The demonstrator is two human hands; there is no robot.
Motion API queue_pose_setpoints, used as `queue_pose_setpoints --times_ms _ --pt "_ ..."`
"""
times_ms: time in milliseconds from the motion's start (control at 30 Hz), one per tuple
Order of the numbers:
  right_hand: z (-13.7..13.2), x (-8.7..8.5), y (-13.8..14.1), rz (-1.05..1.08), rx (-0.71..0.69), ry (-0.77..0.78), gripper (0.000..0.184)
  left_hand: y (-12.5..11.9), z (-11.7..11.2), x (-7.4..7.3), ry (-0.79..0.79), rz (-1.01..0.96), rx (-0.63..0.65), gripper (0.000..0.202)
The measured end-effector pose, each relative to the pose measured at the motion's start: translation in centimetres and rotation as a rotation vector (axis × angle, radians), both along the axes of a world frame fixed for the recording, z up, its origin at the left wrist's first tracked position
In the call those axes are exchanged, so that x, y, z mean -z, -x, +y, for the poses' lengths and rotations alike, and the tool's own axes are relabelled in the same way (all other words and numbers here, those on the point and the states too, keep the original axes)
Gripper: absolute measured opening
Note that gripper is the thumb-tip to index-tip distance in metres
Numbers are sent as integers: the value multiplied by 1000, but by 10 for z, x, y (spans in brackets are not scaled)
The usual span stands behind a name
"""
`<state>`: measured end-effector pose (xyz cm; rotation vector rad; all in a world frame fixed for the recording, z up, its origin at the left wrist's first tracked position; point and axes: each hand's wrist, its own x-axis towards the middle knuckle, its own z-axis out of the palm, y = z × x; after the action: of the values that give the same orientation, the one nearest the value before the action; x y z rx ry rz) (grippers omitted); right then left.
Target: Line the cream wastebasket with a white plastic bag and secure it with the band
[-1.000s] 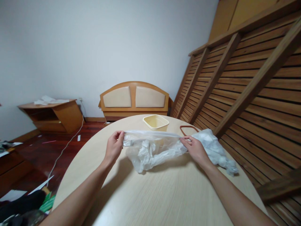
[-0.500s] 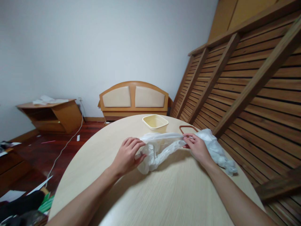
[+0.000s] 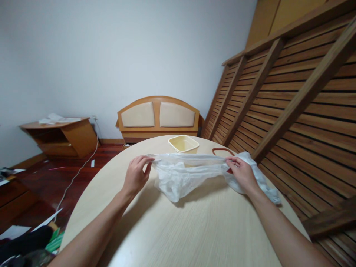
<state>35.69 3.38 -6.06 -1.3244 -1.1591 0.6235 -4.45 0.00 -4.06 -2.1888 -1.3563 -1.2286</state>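
A thin white plastic bag [image 3: 180, 180] is stretched sideways above the table, its upper edge pulled nearly straight. My left hand [image 3: 137, 173] pinches one end of that edge between thumb and fingers. At the other end, my right hand [image 3: 241, 172] is closed on the bag too. Just behind the bag stands a pale yellow square bin [image 3: 183, 143], open at the top; its lower part is hidden by the film. To the right of the bin lies a brown square ring [image 3: 222, 150]. A bundle of white plastic bags [image 3: 267, 189] rests beside my right hand, partly covered by it.
The round wooden table [image 3: 183, 230] fills the foreground. Slatted wooden panels [image 3: 306, 122] lean close along its right side. Beyond it are a headboard [image 3: 158, 115] and, to the left, a low cabinet [image 3: 63, 137]. A white cable [image 3: 75, 176] runs over the floor.
My left hand has moved left and a little away from me, now pinching the bag's edge. My right hand has shifted slightly right. The crumpled bag is now spread wider.
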Motion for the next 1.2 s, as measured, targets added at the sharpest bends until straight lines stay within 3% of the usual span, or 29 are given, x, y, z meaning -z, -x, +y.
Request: queue_pose_setpoints --times_ms 233,400,533,600,667,767,867,1033,1200 --pt "0 0 -9 -24 51 4 32 4 -3 -8 -45 -146 -31 11" --pt "1 3 -8 -72 87 -62 34 -2 -9 -11 -103 -139 25 12" --pt "-2 0 -3 -342 102 -247 26 -6 -14 -13 -122 -140 78 14" --pt "-5 -2 2 -532 42 -353 26 -7 -17 -14 -127 -135 104 14" --pt "-10 -4 9 -665 -103 -379 27 -9 -19 -14 -128 -121 138 14" --pt "-20 -5 21 -796 -350 -318 25 -12 -21 -15 -135 -97 203 16" --pt "-28 -5 30 -857 -474 -247 26 -16 -24 -16 -160 -69 257 18" --pt "-32 -4 37 -883 -554 -227 14 -20 -28 -17 -188 -53 296 19" --pt "-24 -5 31 -831 -436 -310 13 -23 -31 -18 -226 -18 371 22"
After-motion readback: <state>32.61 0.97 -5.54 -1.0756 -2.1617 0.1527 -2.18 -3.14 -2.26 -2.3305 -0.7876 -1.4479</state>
